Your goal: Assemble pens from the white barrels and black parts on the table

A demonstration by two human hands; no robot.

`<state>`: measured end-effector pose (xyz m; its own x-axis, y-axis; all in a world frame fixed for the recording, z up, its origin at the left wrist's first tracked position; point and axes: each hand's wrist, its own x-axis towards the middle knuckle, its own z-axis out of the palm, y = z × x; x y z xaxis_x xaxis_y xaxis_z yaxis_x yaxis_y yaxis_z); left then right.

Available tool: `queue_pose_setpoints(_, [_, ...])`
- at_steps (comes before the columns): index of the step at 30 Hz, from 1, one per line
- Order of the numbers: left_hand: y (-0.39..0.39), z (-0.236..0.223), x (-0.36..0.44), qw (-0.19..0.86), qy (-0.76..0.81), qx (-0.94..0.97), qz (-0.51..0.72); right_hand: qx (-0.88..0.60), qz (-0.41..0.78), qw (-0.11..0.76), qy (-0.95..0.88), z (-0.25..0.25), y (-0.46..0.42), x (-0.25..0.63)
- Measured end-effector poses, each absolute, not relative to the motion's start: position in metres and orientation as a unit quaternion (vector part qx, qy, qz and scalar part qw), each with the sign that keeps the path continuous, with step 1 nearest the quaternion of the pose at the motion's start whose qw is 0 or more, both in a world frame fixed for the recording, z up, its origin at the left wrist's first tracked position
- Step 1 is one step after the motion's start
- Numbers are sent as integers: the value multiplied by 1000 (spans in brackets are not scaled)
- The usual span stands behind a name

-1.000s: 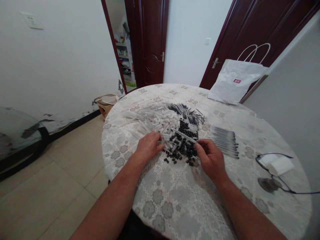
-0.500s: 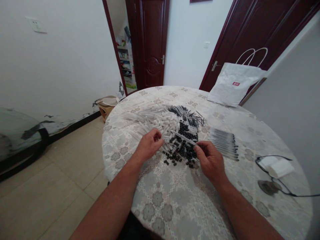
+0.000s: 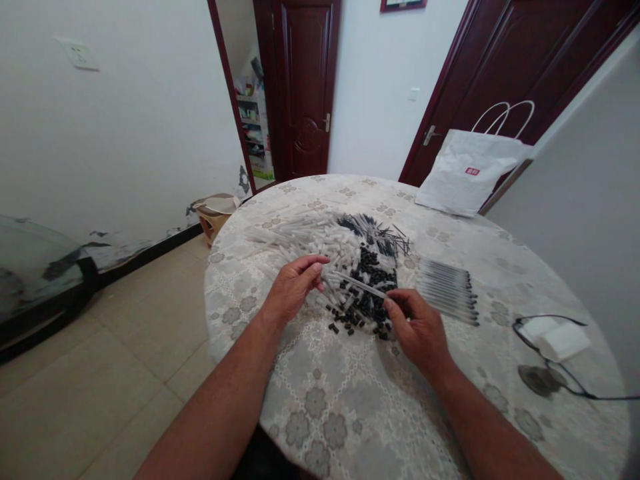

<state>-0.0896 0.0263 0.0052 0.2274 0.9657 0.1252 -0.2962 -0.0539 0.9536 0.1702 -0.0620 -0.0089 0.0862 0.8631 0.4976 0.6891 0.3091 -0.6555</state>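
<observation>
My right hand (image 3: 419,327) pinches a clear pen barrel (image 3: 359,284) by its near end, and the barrel points up and left over the parts. My left hand (image 3: 295,287) is closed, with thumb and forefinger together at the barrel's far end. What sits in those fingertips is too small to make out. Below the barrel lie many black pen plugs (image 3: 371,303) in a loose heap. White pen tips (image 3: 336,239) and clear barrels (image 3: 280,233) spread behind my left hand. Dark pen refills (image 3: 377,233) are heaped farther back.
A row of assembled-looking pens (image 3: 447,290) lies right of the heap. Eyeglasses (image 3: 550,360), white tissue packs (image 3: 563,339) and a dark round object (image 3: 540,380) rest at the right. A white paper bag (image 3: 470,173) stands at the back of the round table (image 3: 320,400).
My left hand has come up to the far end of the pen barrel. My right hand has shifted slightly left with the barrel. The view has tilted up a little.
</observation>
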Motion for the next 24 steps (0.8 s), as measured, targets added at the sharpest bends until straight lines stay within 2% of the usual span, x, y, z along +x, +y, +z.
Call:
queue_pose_setpoints(10, [22,5,-83,592,355,520,503,-569,66,442,-690,-7,-63,166])
queue_pose_setpoints(19, [18,12,-74,666,338,418,518,-506,2,378,-775,-10,-63,162])
queue_pose_setpoints(24, [15,10,-67,690,322,386,521,-487,-18,390,-781,-6,-67,156])
